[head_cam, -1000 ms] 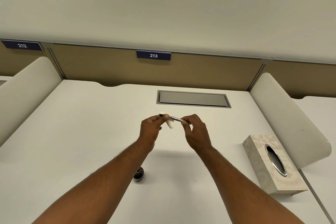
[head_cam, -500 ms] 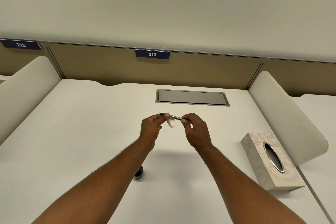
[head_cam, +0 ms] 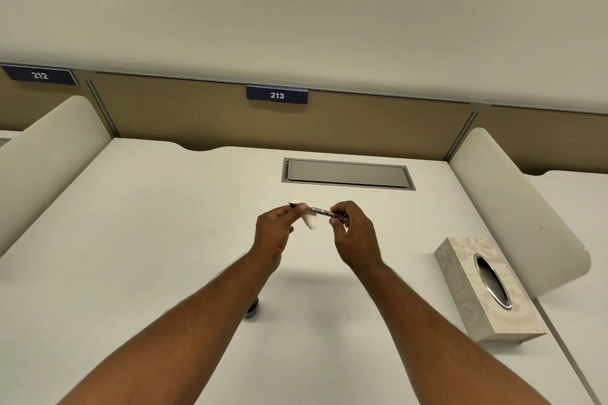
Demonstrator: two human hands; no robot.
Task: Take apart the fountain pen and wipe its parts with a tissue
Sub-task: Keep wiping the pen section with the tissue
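Note:
Both hands hold a thin silver pen part (head_cam: pixel 324 212) level above the white desk (head_cam: pixel 158 240). My left hand (head_cam: pixel 274 233) pinches a small folded white tissue (head_cam: pixel 309 219) around the part's left end. My right hand (head_cam: pixel 353 233) grips the right end between thumb and fingers. A small dark round object (head_cam: pixel 252 307), perhaps an ink bottle or pen piece, stands on the desk, mostly hidden under my left forearm.
A patterned tissue box (head_cam: pixel 483 289) with an oval metal opening lies at the right. A grey cable hatch (head_cam: pixel 347 173) is set into the desk beyond my hands. Curved white dividers (head_cam: pixel 513 194) flank the desk, with a brown back panel labelled 213 (head_cam: pixel 277 95).
The tissue has slid slightly left along the pen part, baring more of the silver shaft. Both hands stay almost in place.

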